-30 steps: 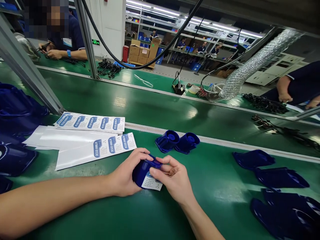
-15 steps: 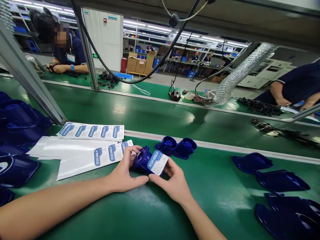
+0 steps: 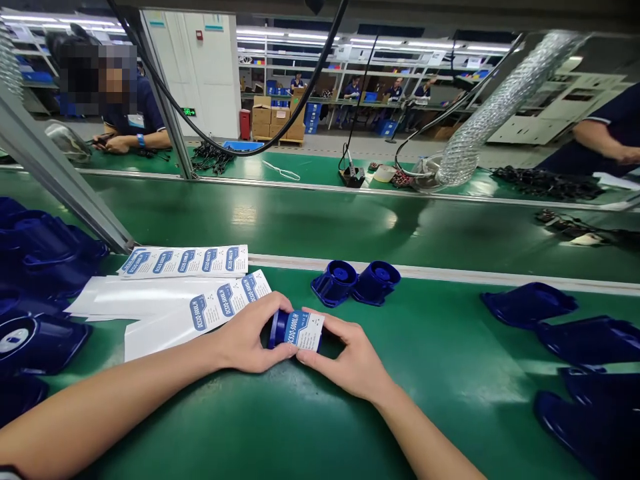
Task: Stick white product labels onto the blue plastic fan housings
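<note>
My left hand (image 3: pixel 247 339) is closed around a small dark blue plastic housing (image 3: pixel 277 329) above the green bench. A white and blue printed label sticker (image 3: pixel 309 332) lies over the housing's right side. My right hand (image 3: pixel 355 360) pinches the label's right end between thumb and fingers. How much of the label touches the plastic, I cannot tell. To the left of the housing lie label sheets (image 3: pixel 210 310), partly behind my left hand. Beyond my right hand, two similar blue housings (image 3: pixel 336 283) stand side by side.
Blue plastic parts (image 3: pixel 45 340) are piled at the left, and several more (image 3: pixel 530 305) lie at the right. A metal post (image 3: pixel 65 153) slants up on the left. A black cable (image 3: pixel 260 148) hangs across the view. Co-workers sit beyond the bench.
The housing has turned in my left hand, so its round end no longer faces up. The label has shifted left and now overlaps the housing more squarely. My view has swung slightly.
</note>
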A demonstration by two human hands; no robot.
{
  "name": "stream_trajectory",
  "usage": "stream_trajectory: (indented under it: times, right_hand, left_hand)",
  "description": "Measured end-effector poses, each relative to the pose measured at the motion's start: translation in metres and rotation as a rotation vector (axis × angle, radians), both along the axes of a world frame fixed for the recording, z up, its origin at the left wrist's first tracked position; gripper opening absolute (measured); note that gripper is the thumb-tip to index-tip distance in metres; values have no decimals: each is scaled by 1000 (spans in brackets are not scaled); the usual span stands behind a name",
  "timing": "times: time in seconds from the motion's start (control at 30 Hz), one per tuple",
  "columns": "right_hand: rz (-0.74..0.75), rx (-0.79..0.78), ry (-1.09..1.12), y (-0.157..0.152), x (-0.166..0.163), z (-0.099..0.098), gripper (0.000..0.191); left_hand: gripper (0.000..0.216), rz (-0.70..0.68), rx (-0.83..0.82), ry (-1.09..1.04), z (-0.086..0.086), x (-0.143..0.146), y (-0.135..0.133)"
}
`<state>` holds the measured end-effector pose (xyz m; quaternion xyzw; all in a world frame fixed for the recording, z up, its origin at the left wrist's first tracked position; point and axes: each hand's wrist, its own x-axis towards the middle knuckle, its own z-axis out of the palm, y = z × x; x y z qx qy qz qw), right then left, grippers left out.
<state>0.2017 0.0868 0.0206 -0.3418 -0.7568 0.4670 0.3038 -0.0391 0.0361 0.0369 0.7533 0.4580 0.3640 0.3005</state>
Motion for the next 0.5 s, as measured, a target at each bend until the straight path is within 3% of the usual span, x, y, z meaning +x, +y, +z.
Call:
stream_trajectory:
  times: [0.17,0.3,0.5]
  right_hand:
    - [-11,-154,38,-4,-2,2,60]
    - [-5,-210,45,-7,-3,5,53]
    - [-56,-384,93,-14,-4,7,66]
  left_hand:
    - [38,61,-7,-79,3,4,-3]
    - [39,125,-162,-139,14,5,-4]
    - [43,175,-312,-135,26,4,-5]
